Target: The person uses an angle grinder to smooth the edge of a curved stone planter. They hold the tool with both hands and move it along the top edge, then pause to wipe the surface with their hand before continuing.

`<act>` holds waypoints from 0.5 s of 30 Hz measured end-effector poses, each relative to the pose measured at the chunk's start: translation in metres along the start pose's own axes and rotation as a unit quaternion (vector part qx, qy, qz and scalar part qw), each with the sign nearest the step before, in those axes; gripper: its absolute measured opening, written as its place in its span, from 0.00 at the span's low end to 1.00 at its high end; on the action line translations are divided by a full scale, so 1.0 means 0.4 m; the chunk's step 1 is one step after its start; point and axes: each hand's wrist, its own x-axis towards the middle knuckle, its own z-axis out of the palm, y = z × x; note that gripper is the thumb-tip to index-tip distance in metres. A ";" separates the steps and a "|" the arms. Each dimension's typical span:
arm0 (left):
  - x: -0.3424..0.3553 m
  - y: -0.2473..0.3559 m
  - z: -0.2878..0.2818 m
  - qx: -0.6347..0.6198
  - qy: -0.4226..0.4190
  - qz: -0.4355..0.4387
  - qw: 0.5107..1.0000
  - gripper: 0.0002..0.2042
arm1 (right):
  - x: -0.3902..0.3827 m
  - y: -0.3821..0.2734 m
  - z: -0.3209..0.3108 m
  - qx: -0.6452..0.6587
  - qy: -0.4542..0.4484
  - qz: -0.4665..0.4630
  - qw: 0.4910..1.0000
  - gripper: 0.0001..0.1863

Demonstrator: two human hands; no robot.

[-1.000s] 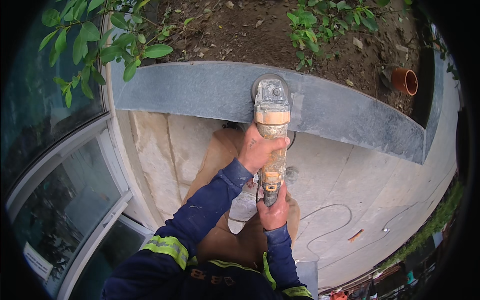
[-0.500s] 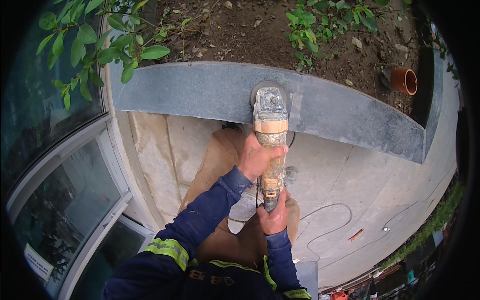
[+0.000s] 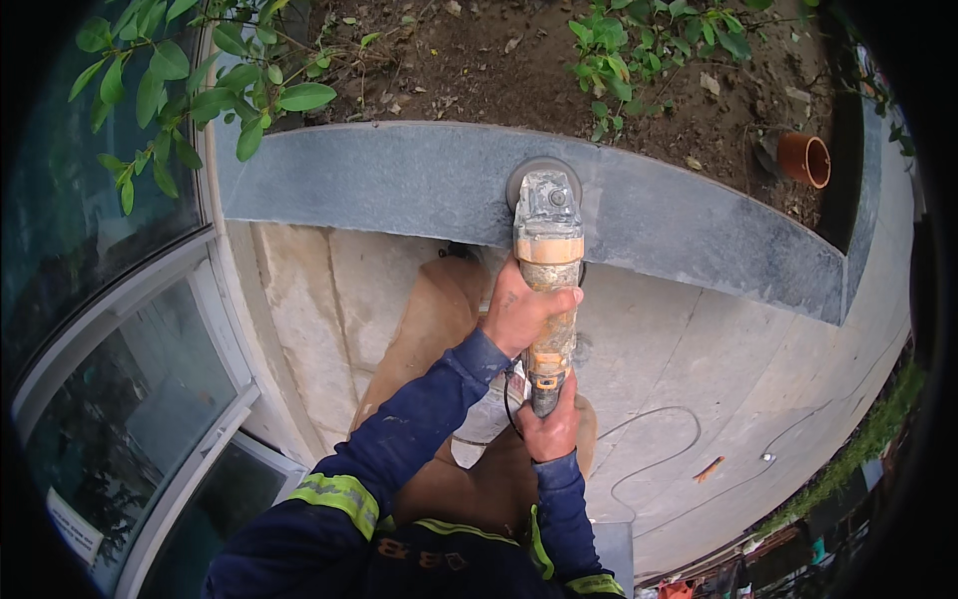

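Note:
Both hands hold an angle grinder, orange and dark under a coat of pale dust. My left hand wraps round the middle of its body, thumb across the top. At the rear end, where the cord comes off, my right hand grips the tail. The grinder's round grey disc lies over the top of a grey stone ledge, partly hidden by the tool's head. Whether the disc is spinning I cannot tell.
Behind the ledge lies soil with leafy plants and a terracotta pot on its side. A glazed window frame stands at left. A thin cable curls over the concrete floor at right.
The grinder and both hands have shifted slightly to the right along the ledge. My grip on the tool is the same.

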 end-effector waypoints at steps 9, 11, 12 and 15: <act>-0.063 0.048 -0.012 0.007 -0.002 -0.068 0.998 0.22 | -0.058 -0.028 0.006 -0.003 -0.023 0.002 1.000 0.45; -0.109 0.043 -0.030 0.020 -0.017 -0.080 0.996 0.23 | -0.098 -0.037 -0.019 0.019 -0.061 0.000 0.998 0.46; -0.126 0.052 -0.034 0.014 -0.022 -0.083 0.996 0.24 | -0.112 -0.049 -0.038 0.034 -0.087 -0.010 0.996 0.46; -0.181 0.113 -0.071 -0.067 -0.011 -0.114 0.991 0.29 | -0.121 -0.048 -0.129 0.105 -0.158 -0.021 0.982 0.42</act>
